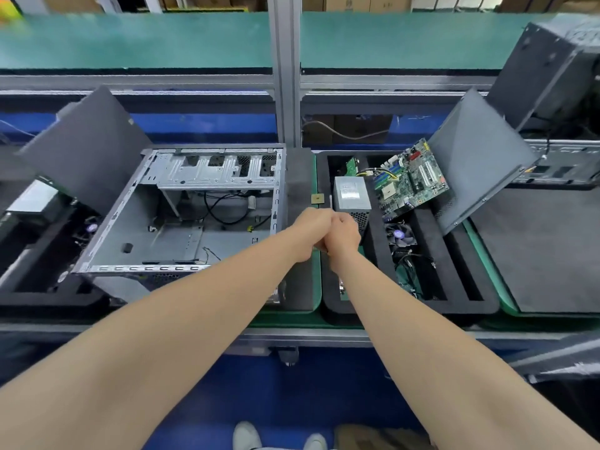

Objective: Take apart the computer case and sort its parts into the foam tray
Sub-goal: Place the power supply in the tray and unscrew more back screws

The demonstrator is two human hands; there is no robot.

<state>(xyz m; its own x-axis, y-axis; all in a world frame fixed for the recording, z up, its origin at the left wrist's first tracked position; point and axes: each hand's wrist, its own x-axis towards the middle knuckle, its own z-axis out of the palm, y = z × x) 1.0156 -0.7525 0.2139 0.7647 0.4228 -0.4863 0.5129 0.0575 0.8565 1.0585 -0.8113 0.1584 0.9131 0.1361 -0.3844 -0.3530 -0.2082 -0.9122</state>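
Two bare forearms are seen reaching in from the bottom edge. The left hand (311, 232) and right hand (341, 233) are pressed against each other, knuckle to knuckle, with the fingers of both curled under. Only the backs of the hands are shown, so it cannot be told whether anything is gripped. A thin pale sliver is glimpsed below where they meet, too small to be identified. The hands are held over the strip between the computer case (181, 222) and the foam tray (422, 306).

The case is laid open on its side to the left, with its bare metal floor, a drive cage at the far wall and a few loose black cables exposed. Its near right corner is hidden by the left forearm. The black tray is set just to the right. In its left slot a silver power supply (352, 191) is stood, partly covered by the right hand, with a small green board (350, 165) behind it. A motherboard (410, 180) is propped at a tilt across the dividers. A cooling fan (401, 237) is lodged in the slot below it, above a tangle of wires that is hard to make out. A grey panel (477, 160) is leaned over the tray's right side, hiding that corner. A small gold chip (317, 198) is laid on dark foam just beyond the hands. A further case (552, 66) at the top right is blurred and cut off by the frame.
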